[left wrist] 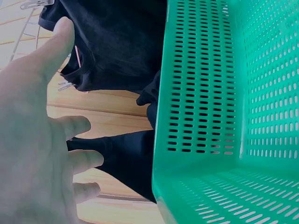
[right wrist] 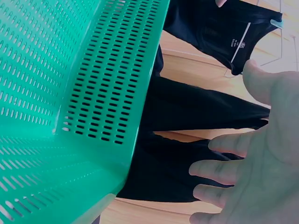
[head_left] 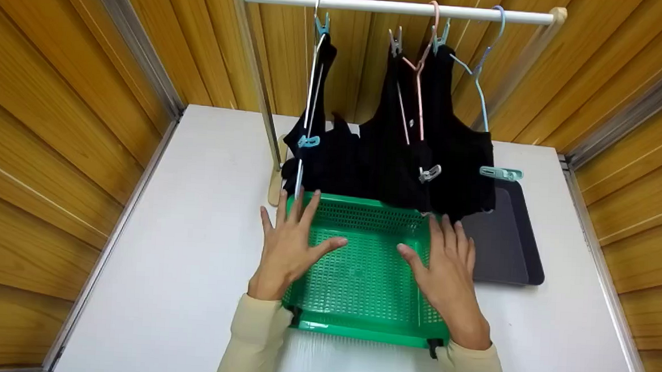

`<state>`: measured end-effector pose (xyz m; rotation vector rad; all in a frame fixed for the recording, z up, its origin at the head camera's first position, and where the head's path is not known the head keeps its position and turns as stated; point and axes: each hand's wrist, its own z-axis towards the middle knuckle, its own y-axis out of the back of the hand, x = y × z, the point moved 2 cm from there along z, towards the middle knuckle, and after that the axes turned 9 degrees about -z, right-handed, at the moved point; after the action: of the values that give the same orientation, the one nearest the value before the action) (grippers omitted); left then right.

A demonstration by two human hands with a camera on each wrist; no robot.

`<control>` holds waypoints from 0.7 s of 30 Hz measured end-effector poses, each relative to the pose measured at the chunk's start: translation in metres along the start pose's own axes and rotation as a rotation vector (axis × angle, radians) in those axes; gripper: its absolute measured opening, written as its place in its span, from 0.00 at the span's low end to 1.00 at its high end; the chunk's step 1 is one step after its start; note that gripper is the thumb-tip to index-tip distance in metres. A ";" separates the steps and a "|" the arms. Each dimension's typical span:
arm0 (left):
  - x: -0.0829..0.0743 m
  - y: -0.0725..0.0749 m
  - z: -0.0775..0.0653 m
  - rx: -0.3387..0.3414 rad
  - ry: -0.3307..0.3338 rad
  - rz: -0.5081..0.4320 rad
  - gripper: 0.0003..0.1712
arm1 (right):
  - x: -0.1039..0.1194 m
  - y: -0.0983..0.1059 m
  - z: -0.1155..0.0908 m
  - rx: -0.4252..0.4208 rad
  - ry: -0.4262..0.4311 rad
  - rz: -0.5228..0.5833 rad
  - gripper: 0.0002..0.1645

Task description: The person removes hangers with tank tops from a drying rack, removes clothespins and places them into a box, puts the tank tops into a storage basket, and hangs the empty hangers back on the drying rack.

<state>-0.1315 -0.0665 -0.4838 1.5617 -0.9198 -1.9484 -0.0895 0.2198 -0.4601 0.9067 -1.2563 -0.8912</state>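
Note:
Both hands hover palm-down over a green plastic basket (head_left: 360, 272) with slotted walls; nothing lies inside it. My left hand (head_left: 285, 251) spreads its fingers over the basket's left side, fingertips near the far left corner. Over the right side, my right hand (head_left: 445, 271) has straight fingers pointing at the far right corner and its thumb held apart. Neither hand grips anything. Just beyond the basket hang black garments (head_left: 463, 159), clipped to a white hanger (head_left: 313, 88), a pink hanger (head_left: 419, 83) and a blue hanger (head_left: 479, 75). Their lower parts reach the basket's far rim.
A white rail (head_left: 397, 7) on wooden-footed posts carries the hangers. Light blue pegs (head_left: 309, 142) and a green peg (head_left: 500, 173) are clipped on. A dark grey tray (head_left: 501, 234) lies right of the basket on the white table (head_left: 151, 267). Wood-panelled walls (head_left: 30, 79) enclose it.

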 end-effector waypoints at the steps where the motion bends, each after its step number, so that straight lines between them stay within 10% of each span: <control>1: 0.000 0.001 0.000 -0.006 0.001 0.001 0.63 | -0.001 0.000 0.000 -0.001 -0.002 0.001 0.51; 21: -0.009 0.032 -0.006 -0.225 -0.006 -0.014 0.44 | -0.061 0.009 -0.007 0.010 -0.069 -0.113 0.36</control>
<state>-0.1245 -0.0826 -0.4548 1.4365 -0.6673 -1.9902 -0.0883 0.2795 -0.4752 0.9691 -1.2797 -1.0133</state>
